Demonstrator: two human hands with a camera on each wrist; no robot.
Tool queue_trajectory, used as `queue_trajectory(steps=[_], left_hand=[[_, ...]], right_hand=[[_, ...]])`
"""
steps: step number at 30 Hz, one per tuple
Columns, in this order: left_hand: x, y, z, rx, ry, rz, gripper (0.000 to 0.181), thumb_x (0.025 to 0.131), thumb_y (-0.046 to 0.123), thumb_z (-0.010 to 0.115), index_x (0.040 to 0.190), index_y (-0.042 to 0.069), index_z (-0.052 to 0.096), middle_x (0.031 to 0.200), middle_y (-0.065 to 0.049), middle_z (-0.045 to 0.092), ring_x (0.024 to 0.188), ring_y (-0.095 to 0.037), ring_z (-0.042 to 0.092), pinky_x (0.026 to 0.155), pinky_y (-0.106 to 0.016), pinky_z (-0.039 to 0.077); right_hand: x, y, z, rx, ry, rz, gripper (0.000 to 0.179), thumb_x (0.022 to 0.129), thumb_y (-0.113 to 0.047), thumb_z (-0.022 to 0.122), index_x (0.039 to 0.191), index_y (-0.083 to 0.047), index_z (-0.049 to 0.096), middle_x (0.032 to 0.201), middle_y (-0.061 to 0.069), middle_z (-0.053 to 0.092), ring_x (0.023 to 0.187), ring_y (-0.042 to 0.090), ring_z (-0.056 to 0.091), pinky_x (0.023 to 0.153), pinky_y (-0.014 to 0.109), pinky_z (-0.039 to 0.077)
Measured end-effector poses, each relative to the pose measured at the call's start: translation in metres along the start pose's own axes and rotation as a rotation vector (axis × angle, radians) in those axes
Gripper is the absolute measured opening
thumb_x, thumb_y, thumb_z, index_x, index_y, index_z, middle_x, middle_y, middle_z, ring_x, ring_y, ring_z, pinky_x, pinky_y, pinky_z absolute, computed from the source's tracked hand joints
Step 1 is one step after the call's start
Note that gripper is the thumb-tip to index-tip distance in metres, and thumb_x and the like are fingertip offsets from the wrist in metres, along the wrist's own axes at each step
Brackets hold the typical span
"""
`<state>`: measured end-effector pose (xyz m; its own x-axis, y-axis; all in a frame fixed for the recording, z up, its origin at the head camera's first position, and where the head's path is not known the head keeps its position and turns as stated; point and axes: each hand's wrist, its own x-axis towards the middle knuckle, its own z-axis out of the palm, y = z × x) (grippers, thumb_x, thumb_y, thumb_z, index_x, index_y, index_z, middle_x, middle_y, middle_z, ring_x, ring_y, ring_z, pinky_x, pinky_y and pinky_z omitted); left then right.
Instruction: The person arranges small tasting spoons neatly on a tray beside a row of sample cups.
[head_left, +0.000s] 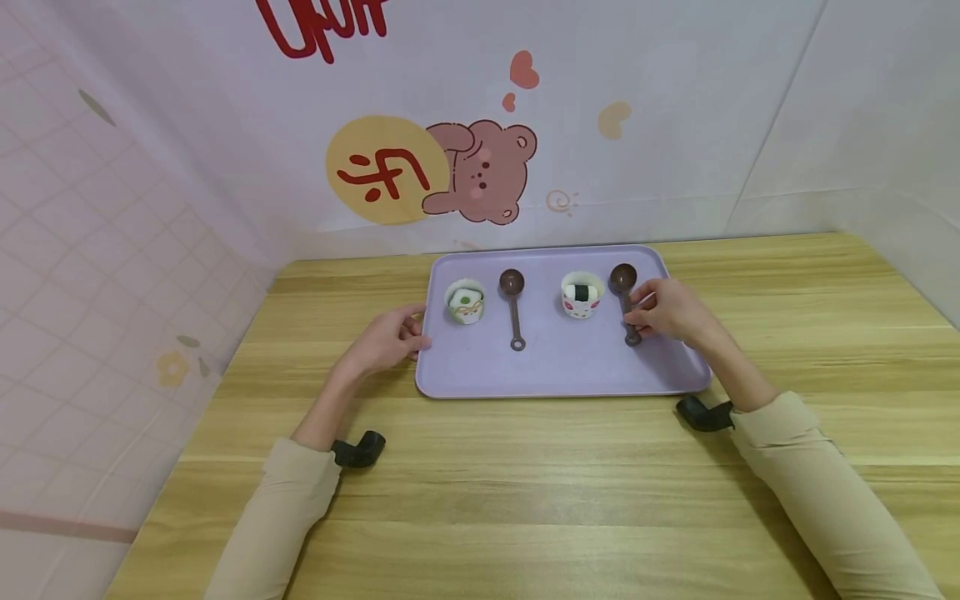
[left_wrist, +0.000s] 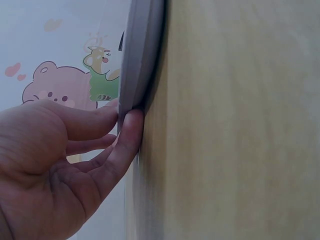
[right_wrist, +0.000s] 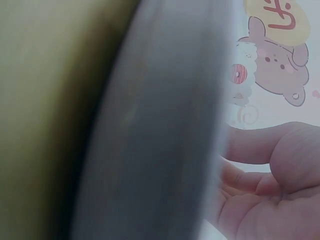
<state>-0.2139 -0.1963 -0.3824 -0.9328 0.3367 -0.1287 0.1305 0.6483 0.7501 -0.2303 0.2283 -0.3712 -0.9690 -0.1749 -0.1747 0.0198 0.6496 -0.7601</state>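
Note:
A lilac tray lies on the wooden table. My left hand grips its left edge; in the left wrist view the thumb lies on the rim side and a finger tucks beneath. On the tray's right side is a brown measuring spoon, bowl toward the wall. My right hand pinches its handle with thumb and fingers; the tray's edge hides those fingertips in the right wrist view. Left of that spoon stands a patterned cup holding a white piece with a black band.
A second brown measuring spoon lies left of the middle of the tray. Near the left rim stands another cup with a white, green-dotted piece in it. Behind the table rises a wall printed with a bear.

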Motion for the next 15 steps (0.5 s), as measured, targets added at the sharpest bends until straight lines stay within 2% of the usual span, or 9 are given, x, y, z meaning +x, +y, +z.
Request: queue_trajectory(steps=[15], left_hand=[[-0.0010,0.0018,-0.0001,0.003,0.006,0.001,0.060,0.098,0.001,0.064,0.150,-0.011,0.037,0.105,-0.022,0.059,0.085,-0.026,0.063,0.072,-0.033,0.060]], right_hand=[[-0.0001,-0.0020,-0.0010,-0.009,-0.022,0.008,0.030,0.093,0.001,0.069,0.112,0.017,0.052,0.087,0.017,0.066,0.060,0.010,0.067,0.059,0.026,0.060]])
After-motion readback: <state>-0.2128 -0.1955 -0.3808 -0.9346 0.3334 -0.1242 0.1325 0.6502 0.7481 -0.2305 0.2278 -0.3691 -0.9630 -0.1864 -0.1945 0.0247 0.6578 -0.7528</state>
